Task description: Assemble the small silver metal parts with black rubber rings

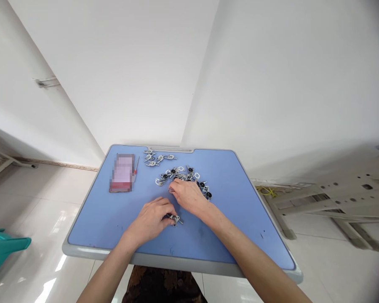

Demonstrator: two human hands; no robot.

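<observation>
Near the front edge of the blue tabletop (227, 229), your left hand (153, 218) pinches a small metal part (176, 219) between thumb and fingers, its flat plate and a thin prong jutting out to the right of your fingertips. Your right hand (189, 194) reaches farther forward, palm down, its fingers curled at the near left side of a loose pile of parts (190, 170); a shiny bit shows by the fingertips, but you cannot tell from this view whether they grip it. That pile spreads across the middle of the tabletop, mixing round black-faced pieces with flat, holed metal plates, some lying partly under your right hand. Beyond it, toward the far edge and to the left, sits a smaller group of metal pieces (160, 158), set apart from the pile. To the left lies a rectangular item (124, 168), its face blurred out, with a slim tool with a red portion (135, 171) just beside its right side. On the floor at far left stands a teal stool (8, 246).
</observation>
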